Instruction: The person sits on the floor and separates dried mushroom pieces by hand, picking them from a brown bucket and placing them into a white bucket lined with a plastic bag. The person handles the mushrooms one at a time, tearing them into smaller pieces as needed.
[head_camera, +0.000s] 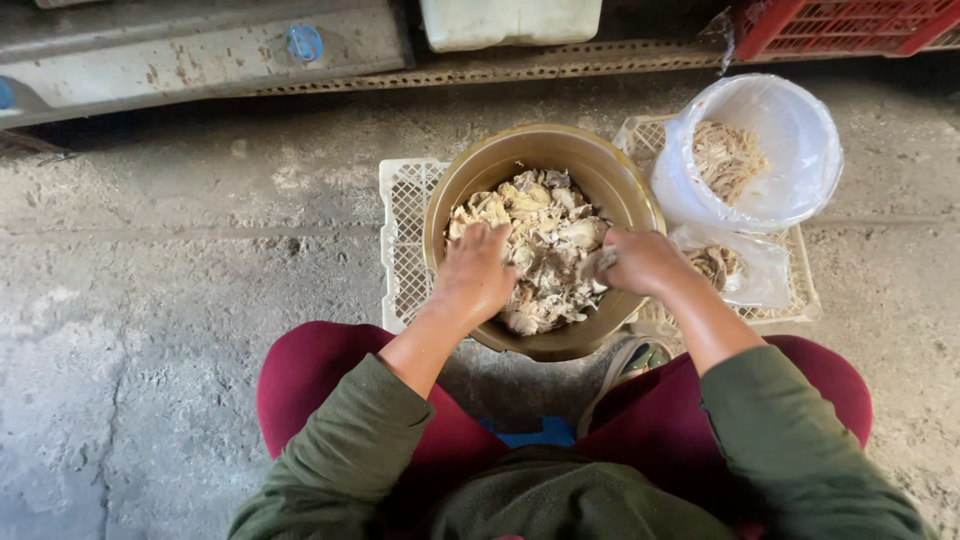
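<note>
Rough grey concrete floor fills the view, with a white slatted plastic crate lying flat on it in front of the seated person's dark red knees. On the crate stands a wide brass-coloured bowl, heaped with pale cooked meat pieces. Both hands work inside it. The left hand lies palm down on the heap, fingers curled into the pieces; whether it actually grips one cannot be told from above. The right hand is closed around a small pale piece at the bowl's right side.

Just right of the bowl sits a white bucket lined with a clear bag, holding a tuft of fine shredded meat. Below it a small clear bag lies on the crate with more shreds inside, partly hidden by the right wrist.

Along the top edge, a white container and a red crate are cut off. A grey metal beam runs at upper left.
</note>
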